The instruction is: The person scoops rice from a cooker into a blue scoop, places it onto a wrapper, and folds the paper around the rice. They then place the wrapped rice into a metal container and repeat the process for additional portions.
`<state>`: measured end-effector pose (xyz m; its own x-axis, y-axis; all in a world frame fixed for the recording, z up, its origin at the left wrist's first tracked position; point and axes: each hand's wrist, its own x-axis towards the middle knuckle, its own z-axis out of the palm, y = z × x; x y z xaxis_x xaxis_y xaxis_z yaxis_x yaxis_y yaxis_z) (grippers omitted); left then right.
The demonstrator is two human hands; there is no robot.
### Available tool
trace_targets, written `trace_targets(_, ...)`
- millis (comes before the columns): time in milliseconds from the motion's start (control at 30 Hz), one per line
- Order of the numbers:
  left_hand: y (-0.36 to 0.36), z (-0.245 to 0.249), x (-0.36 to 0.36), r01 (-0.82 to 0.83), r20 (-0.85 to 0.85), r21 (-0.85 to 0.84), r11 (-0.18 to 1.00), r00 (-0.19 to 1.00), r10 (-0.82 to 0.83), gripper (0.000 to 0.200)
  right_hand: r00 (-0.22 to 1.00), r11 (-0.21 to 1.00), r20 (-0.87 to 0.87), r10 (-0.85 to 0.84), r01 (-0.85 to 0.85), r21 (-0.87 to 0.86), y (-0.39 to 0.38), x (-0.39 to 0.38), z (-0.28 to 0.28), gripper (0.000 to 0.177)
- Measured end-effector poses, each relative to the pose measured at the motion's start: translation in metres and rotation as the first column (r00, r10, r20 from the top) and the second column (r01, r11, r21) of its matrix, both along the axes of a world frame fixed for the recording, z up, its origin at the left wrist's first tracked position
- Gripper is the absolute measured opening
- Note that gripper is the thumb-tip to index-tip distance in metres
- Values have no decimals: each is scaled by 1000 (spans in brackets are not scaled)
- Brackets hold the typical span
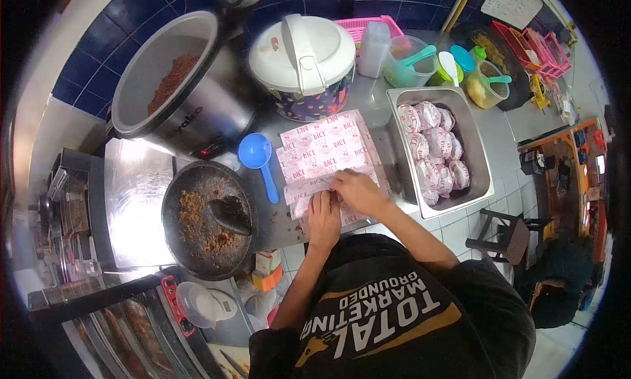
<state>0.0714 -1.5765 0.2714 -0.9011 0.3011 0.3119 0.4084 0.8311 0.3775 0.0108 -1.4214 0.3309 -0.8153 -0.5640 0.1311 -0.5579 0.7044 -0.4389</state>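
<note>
A stack of white wrapping paper (328, 142) with red and pink print lies on the steel counter. Its near part is folded over into a band under both hands. My left hand (323, 220) has its fingers bent and closed on the folded paper at the near side. Just right of it and slightly farther away, my right hand (360, 194) pinches the fold with curled fingers. What is inside the fold, if anything, is hidden by the paper and the hands. A blue ladle (255, 150) lies left of the stack.
A steel pan (484, 175) with several wrapped bundles (434, 142) stands right. To the left are a stone mortar (172, 247) with a dark pestle (231, 215) and an open rice cooker (220, 116). Behind the paper sit a lidded rice container (263, 50) and tubs with spoons (420, 56).
</note>
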Motion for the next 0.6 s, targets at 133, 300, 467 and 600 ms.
trace_targets(133,-1,-10,4,6,-45,19,1000,999,-6,34,996,987,0,-85,85,-135,6,25,-16,28)
trace_targets(300,-17,10,7,24,-125,134,991,992,-7,37,995,983,-64,-82,70,-168,8,27,-26,27)
trace_targets(467,-48,33,-22,-33,-210,-197,980,978,-9,28,996,983,-15,-86,83,-164,6,30,-30,22)
trace_targets(600,-66,18,-36,175,-55,-148,973,981,-185,18,981,919,94,-170,192,-343,5,29,-26,17)
